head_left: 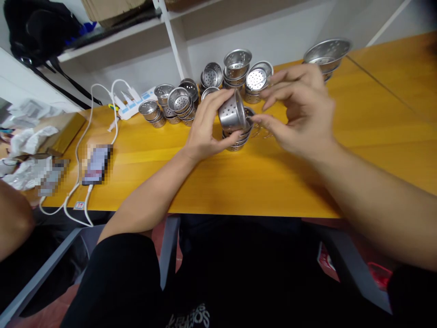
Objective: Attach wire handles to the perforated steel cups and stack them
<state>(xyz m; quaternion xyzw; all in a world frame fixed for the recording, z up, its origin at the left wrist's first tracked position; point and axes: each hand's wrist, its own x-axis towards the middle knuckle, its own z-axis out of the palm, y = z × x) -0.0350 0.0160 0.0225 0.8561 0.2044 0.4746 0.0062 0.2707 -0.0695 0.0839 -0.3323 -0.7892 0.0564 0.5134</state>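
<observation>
My left hand (208, 127) is wrapped round a perforated metal cup (232, 114), tilted on its side with its rim facing right. Just right of that rim, my right hand (300, 109) is raised with its thumb and fingers apart; I make out nothing held in it. The thumb tip is close to the rim, but whether it touches I cannot tell. Below the held cup stands a stack of similar cups (237, 145), partly hidden by it. Thin curved wires (264, 133) show beside this stack, under my right hand.
More perforated cups stand in stacks (180, 102) along the back, with wider ones (238, 64) further right. A large perforated bowl (326, 52) is at the far right. Left are a power strip (136, 105), white cables and a phone (98, 165). Another person's arm (13, 221) shows at the left edge.
</observation>
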